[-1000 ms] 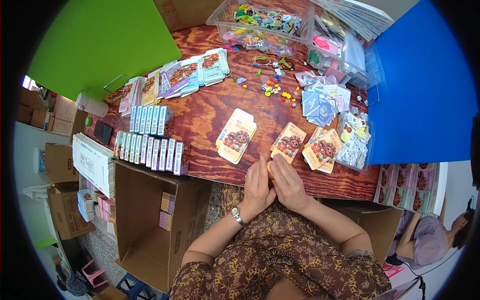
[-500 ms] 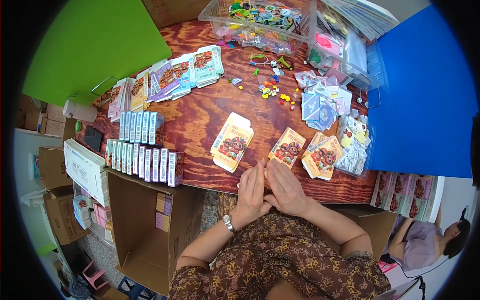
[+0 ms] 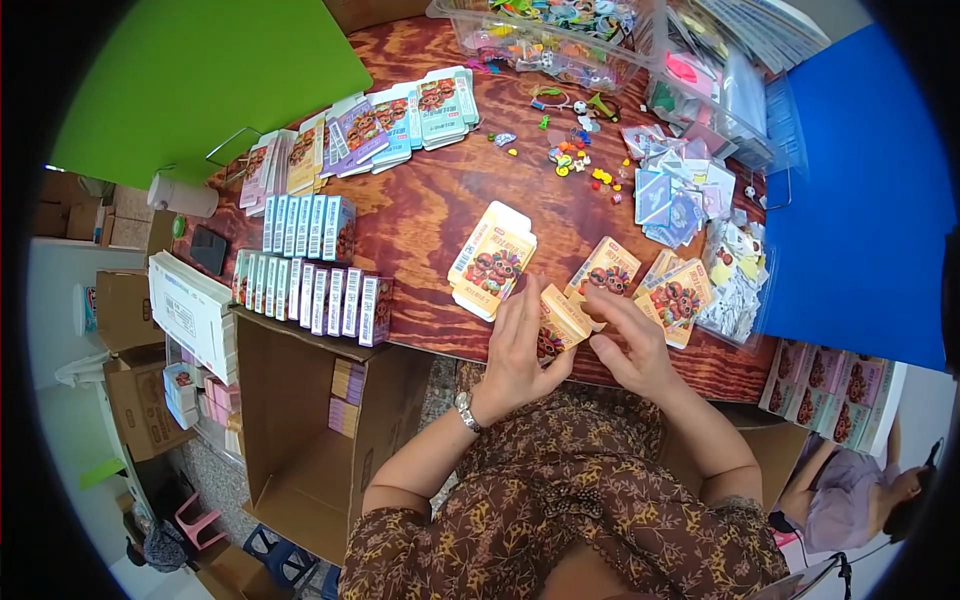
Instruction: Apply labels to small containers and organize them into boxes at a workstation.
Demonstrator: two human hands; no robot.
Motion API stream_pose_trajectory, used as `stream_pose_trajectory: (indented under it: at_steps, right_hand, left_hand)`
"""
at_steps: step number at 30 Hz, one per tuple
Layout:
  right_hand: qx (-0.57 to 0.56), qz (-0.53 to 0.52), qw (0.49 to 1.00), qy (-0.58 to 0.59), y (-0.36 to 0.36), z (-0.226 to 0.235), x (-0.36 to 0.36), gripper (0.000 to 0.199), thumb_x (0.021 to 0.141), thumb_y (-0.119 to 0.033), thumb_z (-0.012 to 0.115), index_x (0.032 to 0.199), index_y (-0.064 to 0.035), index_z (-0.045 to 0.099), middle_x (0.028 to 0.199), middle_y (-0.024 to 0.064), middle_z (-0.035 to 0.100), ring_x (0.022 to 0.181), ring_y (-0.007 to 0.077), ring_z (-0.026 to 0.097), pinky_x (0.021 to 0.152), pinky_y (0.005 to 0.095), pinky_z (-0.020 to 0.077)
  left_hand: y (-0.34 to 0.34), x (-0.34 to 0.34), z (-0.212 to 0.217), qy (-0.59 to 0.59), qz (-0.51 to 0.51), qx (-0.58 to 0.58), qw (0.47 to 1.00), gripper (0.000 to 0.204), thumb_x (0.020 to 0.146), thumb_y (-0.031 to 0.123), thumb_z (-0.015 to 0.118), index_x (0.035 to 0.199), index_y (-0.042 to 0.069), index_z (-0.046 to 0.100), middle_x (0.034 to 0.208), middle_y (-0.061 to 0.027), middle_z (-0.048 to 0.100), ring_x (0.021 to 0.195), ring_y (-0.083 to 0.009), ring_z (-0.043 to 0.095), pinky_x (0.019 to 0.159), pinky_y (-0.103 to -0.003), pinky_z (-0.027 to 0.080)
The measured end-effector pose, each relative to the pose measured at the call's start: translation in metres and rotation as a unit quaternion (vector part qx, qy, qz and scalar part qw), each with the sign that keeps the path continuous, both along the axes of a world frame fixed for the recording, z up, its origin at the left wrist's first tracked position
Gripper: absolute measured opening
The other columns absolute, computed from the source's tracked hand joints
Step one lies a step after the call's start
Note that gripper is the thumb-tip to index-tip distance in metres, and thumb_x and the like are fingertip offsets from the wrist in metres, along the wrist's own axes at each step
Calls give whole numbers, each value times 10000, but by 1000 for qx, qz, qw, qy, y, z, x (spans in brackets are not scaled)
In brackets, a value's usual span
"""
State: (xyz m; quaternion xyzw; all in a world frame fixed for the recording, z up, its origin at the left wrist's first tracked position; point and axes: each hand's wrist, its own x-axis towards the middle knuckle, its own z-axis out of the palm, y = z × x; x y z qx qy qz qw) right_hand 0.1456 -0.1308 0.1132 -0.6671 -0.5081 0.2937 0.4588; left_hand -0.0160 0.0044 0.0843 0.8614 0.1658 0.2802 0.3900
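Note:
My left hand (image 3: 516, 356) holds a small yellow-orange carton (image 3: 566, 318) near the table's front edge, its thumb along the near side. At the carton's right end, a flap stands out. My right hand (image 3: 638, 350) is beside that flap, thumb and fingers apart; whether a fingertip touches it is hard to tell. Just beyond my left hand lies a stack of flat yellow cartons (image 3: 494, 262). Another yellow carton (image 3: 608, 267) lies beyond the right fingers, with more yellow cartons (image 3: 676, 300) to its right.
Finished-looking small boxes (image 3: 310, 295) stand in rows at left, above an open cardboard box (image 3: 300, 440). Folded cartons (image 3: 390, 125) fan out behind. Small trinkets (image 3: 570, 155), plastic packets (image 3: 675, 205) and clear bins (image 3: 560, 55) lie toward the back and right. A person (image 3: 850, 490) sits at right.
My hands, pressed together before, have parted. The yellow carton now shows as a box shape in my left hand, and my right hand has moved right. The whole view has shifted slightly.

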Motion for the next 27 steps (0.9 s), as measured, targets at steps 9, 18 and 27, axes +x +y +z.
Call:
stream_pose_trajectory:
  at_steps: [9, 18, 27]
  right_hand:
    - [130, -28, 961, -242, 1, -11, -25, 480, 854, -105, 764, 1291, 37, 627, 1290, 220, 644, 1141, 347, 664, 940, 417, 545]
    - [36, -60, 990, -119, 9, 15, -26, 487, 904, -34, 683, 1354, 92, 549, 1318, 287, 604, 1174, 390, 644, 959, 420, 542]
    - [119, -70, 956, -260, 9, -4, -34, 478, 898, 9, 666, 1359, 69, 557, 1345, 271, 592, 1218, 373, 622, 977, 415, 546]
  left_hand:
    - [-7, 2, 1, -22, 4, 38, 999, 1027, 721, 81, 761, 1527, -157, 170, 1440, -310, 461, 1241, -439, 515, 1056, -487, 400]
    - [-21, 3, 0, -50, 33, 107, 992, 948, 733, 110, 774, 1482, -174, 266, 1429, -316, 455, 1163, -455, 507, 996, -516, 432]
    - [-29, 5, -1, -31, 50, 128, 990, 956, 751, 150, 776, 1485, -173, 256, 1439, -328, 440, 1182, -466, 501, 1015, -521, 422]
